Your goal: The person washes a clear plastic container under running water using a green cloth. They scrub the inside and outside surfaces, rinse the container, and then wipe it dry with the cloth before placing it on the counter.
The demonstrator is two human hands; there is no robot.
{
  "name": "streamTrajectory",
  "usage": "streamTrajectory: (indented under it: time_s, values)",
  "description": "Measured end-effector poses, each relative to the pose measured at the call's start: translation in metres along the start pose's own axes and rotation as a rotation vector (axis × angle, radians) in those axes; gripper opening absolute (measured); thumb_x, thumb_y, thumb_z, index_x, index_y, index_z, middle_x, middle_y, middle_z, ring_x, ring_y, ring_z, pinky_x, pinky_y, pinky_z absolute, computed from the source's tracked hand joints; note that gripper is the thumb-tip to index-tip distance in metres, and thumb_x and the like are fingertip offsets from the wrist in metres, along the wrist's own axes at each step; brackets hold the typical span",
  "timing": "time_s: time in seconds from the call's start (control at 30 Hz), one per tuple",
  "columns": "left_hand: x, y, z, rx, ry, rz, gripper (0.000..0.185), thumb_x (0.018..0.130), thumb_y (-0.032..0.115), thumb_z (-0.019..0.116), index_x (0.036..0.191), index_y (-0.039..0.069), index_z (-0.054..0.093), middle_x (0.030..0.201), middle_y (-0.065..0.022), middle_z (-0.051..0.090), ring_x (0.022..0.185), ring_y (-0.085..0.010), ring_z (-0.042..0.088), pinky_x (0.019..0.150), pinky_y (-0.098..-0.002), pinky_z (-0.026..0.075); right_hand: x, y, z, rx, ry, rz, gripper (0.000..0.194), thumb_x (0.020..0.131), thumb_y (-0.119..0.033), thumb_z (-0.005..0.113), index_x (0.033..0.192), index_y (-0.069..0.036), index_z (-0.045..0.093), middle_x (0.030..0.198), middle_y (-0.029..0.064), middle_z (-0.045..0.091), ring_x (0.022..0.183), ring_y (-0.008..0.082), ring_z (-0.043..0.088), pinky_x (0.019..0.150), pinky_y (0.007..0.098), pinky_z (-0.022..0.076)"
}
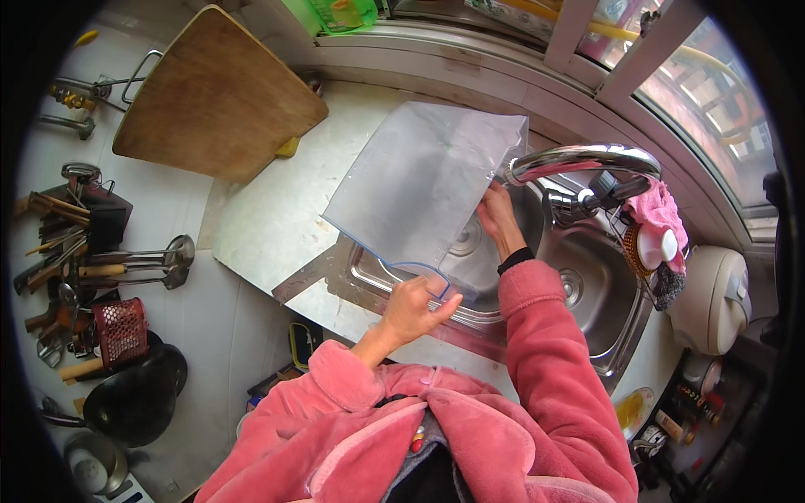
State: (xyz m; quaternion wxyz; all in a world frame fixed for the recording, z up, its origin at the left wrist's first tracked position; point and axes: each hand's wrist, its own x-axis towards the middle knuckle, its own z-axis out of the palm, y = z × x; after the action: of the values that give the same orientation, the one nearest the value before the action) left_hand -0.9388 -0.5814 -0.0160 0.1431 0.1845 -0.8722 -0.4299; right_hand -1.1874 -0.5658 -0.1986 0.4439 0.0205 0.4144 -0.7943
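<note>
A large translucent plastic zip bag (427, 182) with a blue closure strip is spread over the left basin (478, 251) of a stainless steel sink. My left hand (415, 311) grips the bag's near corner by the blue strip, its thumb pointing to the right. At the bag's right edge, my right hand (500, 210) has its fingers on the film just below the faucet spout; the fingertips are partly hidden by the bag. Small droplets show on the bag's surface. The chrome gooseneck faucet (585, 160) arches over its right side.
A wooden cutting board (220, 94) leans at the counter's back left, near a yellow sponge (287, 148). Pink cloth (657, 204) hangs behind the right basin (594, 283). A white rice cooker (710, 298) stands at right. Ladles (179, 251) and a black wok (132, 396) hang at left.
</note>
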Motion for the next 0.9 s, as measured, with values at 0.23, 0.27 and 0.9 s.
streamTrajectory:
  time_s: [0.23, 0.27, 0.9]
  values:
    - [-0.002, 0.001, -0.002, 0.043, -0.039, -0.055, 0.018, 0.08, 0.017, 0.075, 0.081, 0.004, 0.064, 0.071, -0.0102, 0.065, 0.06, -0.0246, 0.062, 0.056, -0.0324, 0.048, -0.047, -0.07, 0.071, -0.428, -0.045, -0.309, 0.015, 0.09, -0.006, 0.058, 0.104, -0.003, 0.062, 0.098, -0.0002, 0.061, 0.086, 0.0083, 0.052, 0.074, 0.0248, 0.0409]
    - [-0.001, 0.002, -0.002, 0.002, -0.009, -0.02, 0.021, 0.08, 0.02, 0.075, 0.079, 0.004, 0.061, 0.068, -0.0118, 0.062, 0.059, -0.0288, 0.06, 0.054, -0.0358, 0.046, -0.052, -0.08, 0.075, -0.498, -0.055, -0.326, 0.018, 0.092, -0.01, 0.059, 0.108, -0.003, 0.062, 0.101, 0.0005, 0.06, 0.089, 0.0088, 0.052, 0.077, 0.0254, 0.0419]
    - [0.001, 0.008, -0.004, -0.014, 0.003, -0.017, 0.029, 0.08, 0.027, 0.075, 0.076, 0.004, 0.058, 0.061, -0.0148, 0.054, 0.055, -0.0362, 0.056, 0.049, -0.0417, 0.043, -0.022, 0.016, -0.06, -0.641, 0.363, -0.066, 0.039, 0.087, -0.009, 0.057, 0.123, 0.005, 0.056, 0.111, 0.0093, 0.065, 0.103, 0.0166, 0.058, 0.089, 0.0285, 0.0423]
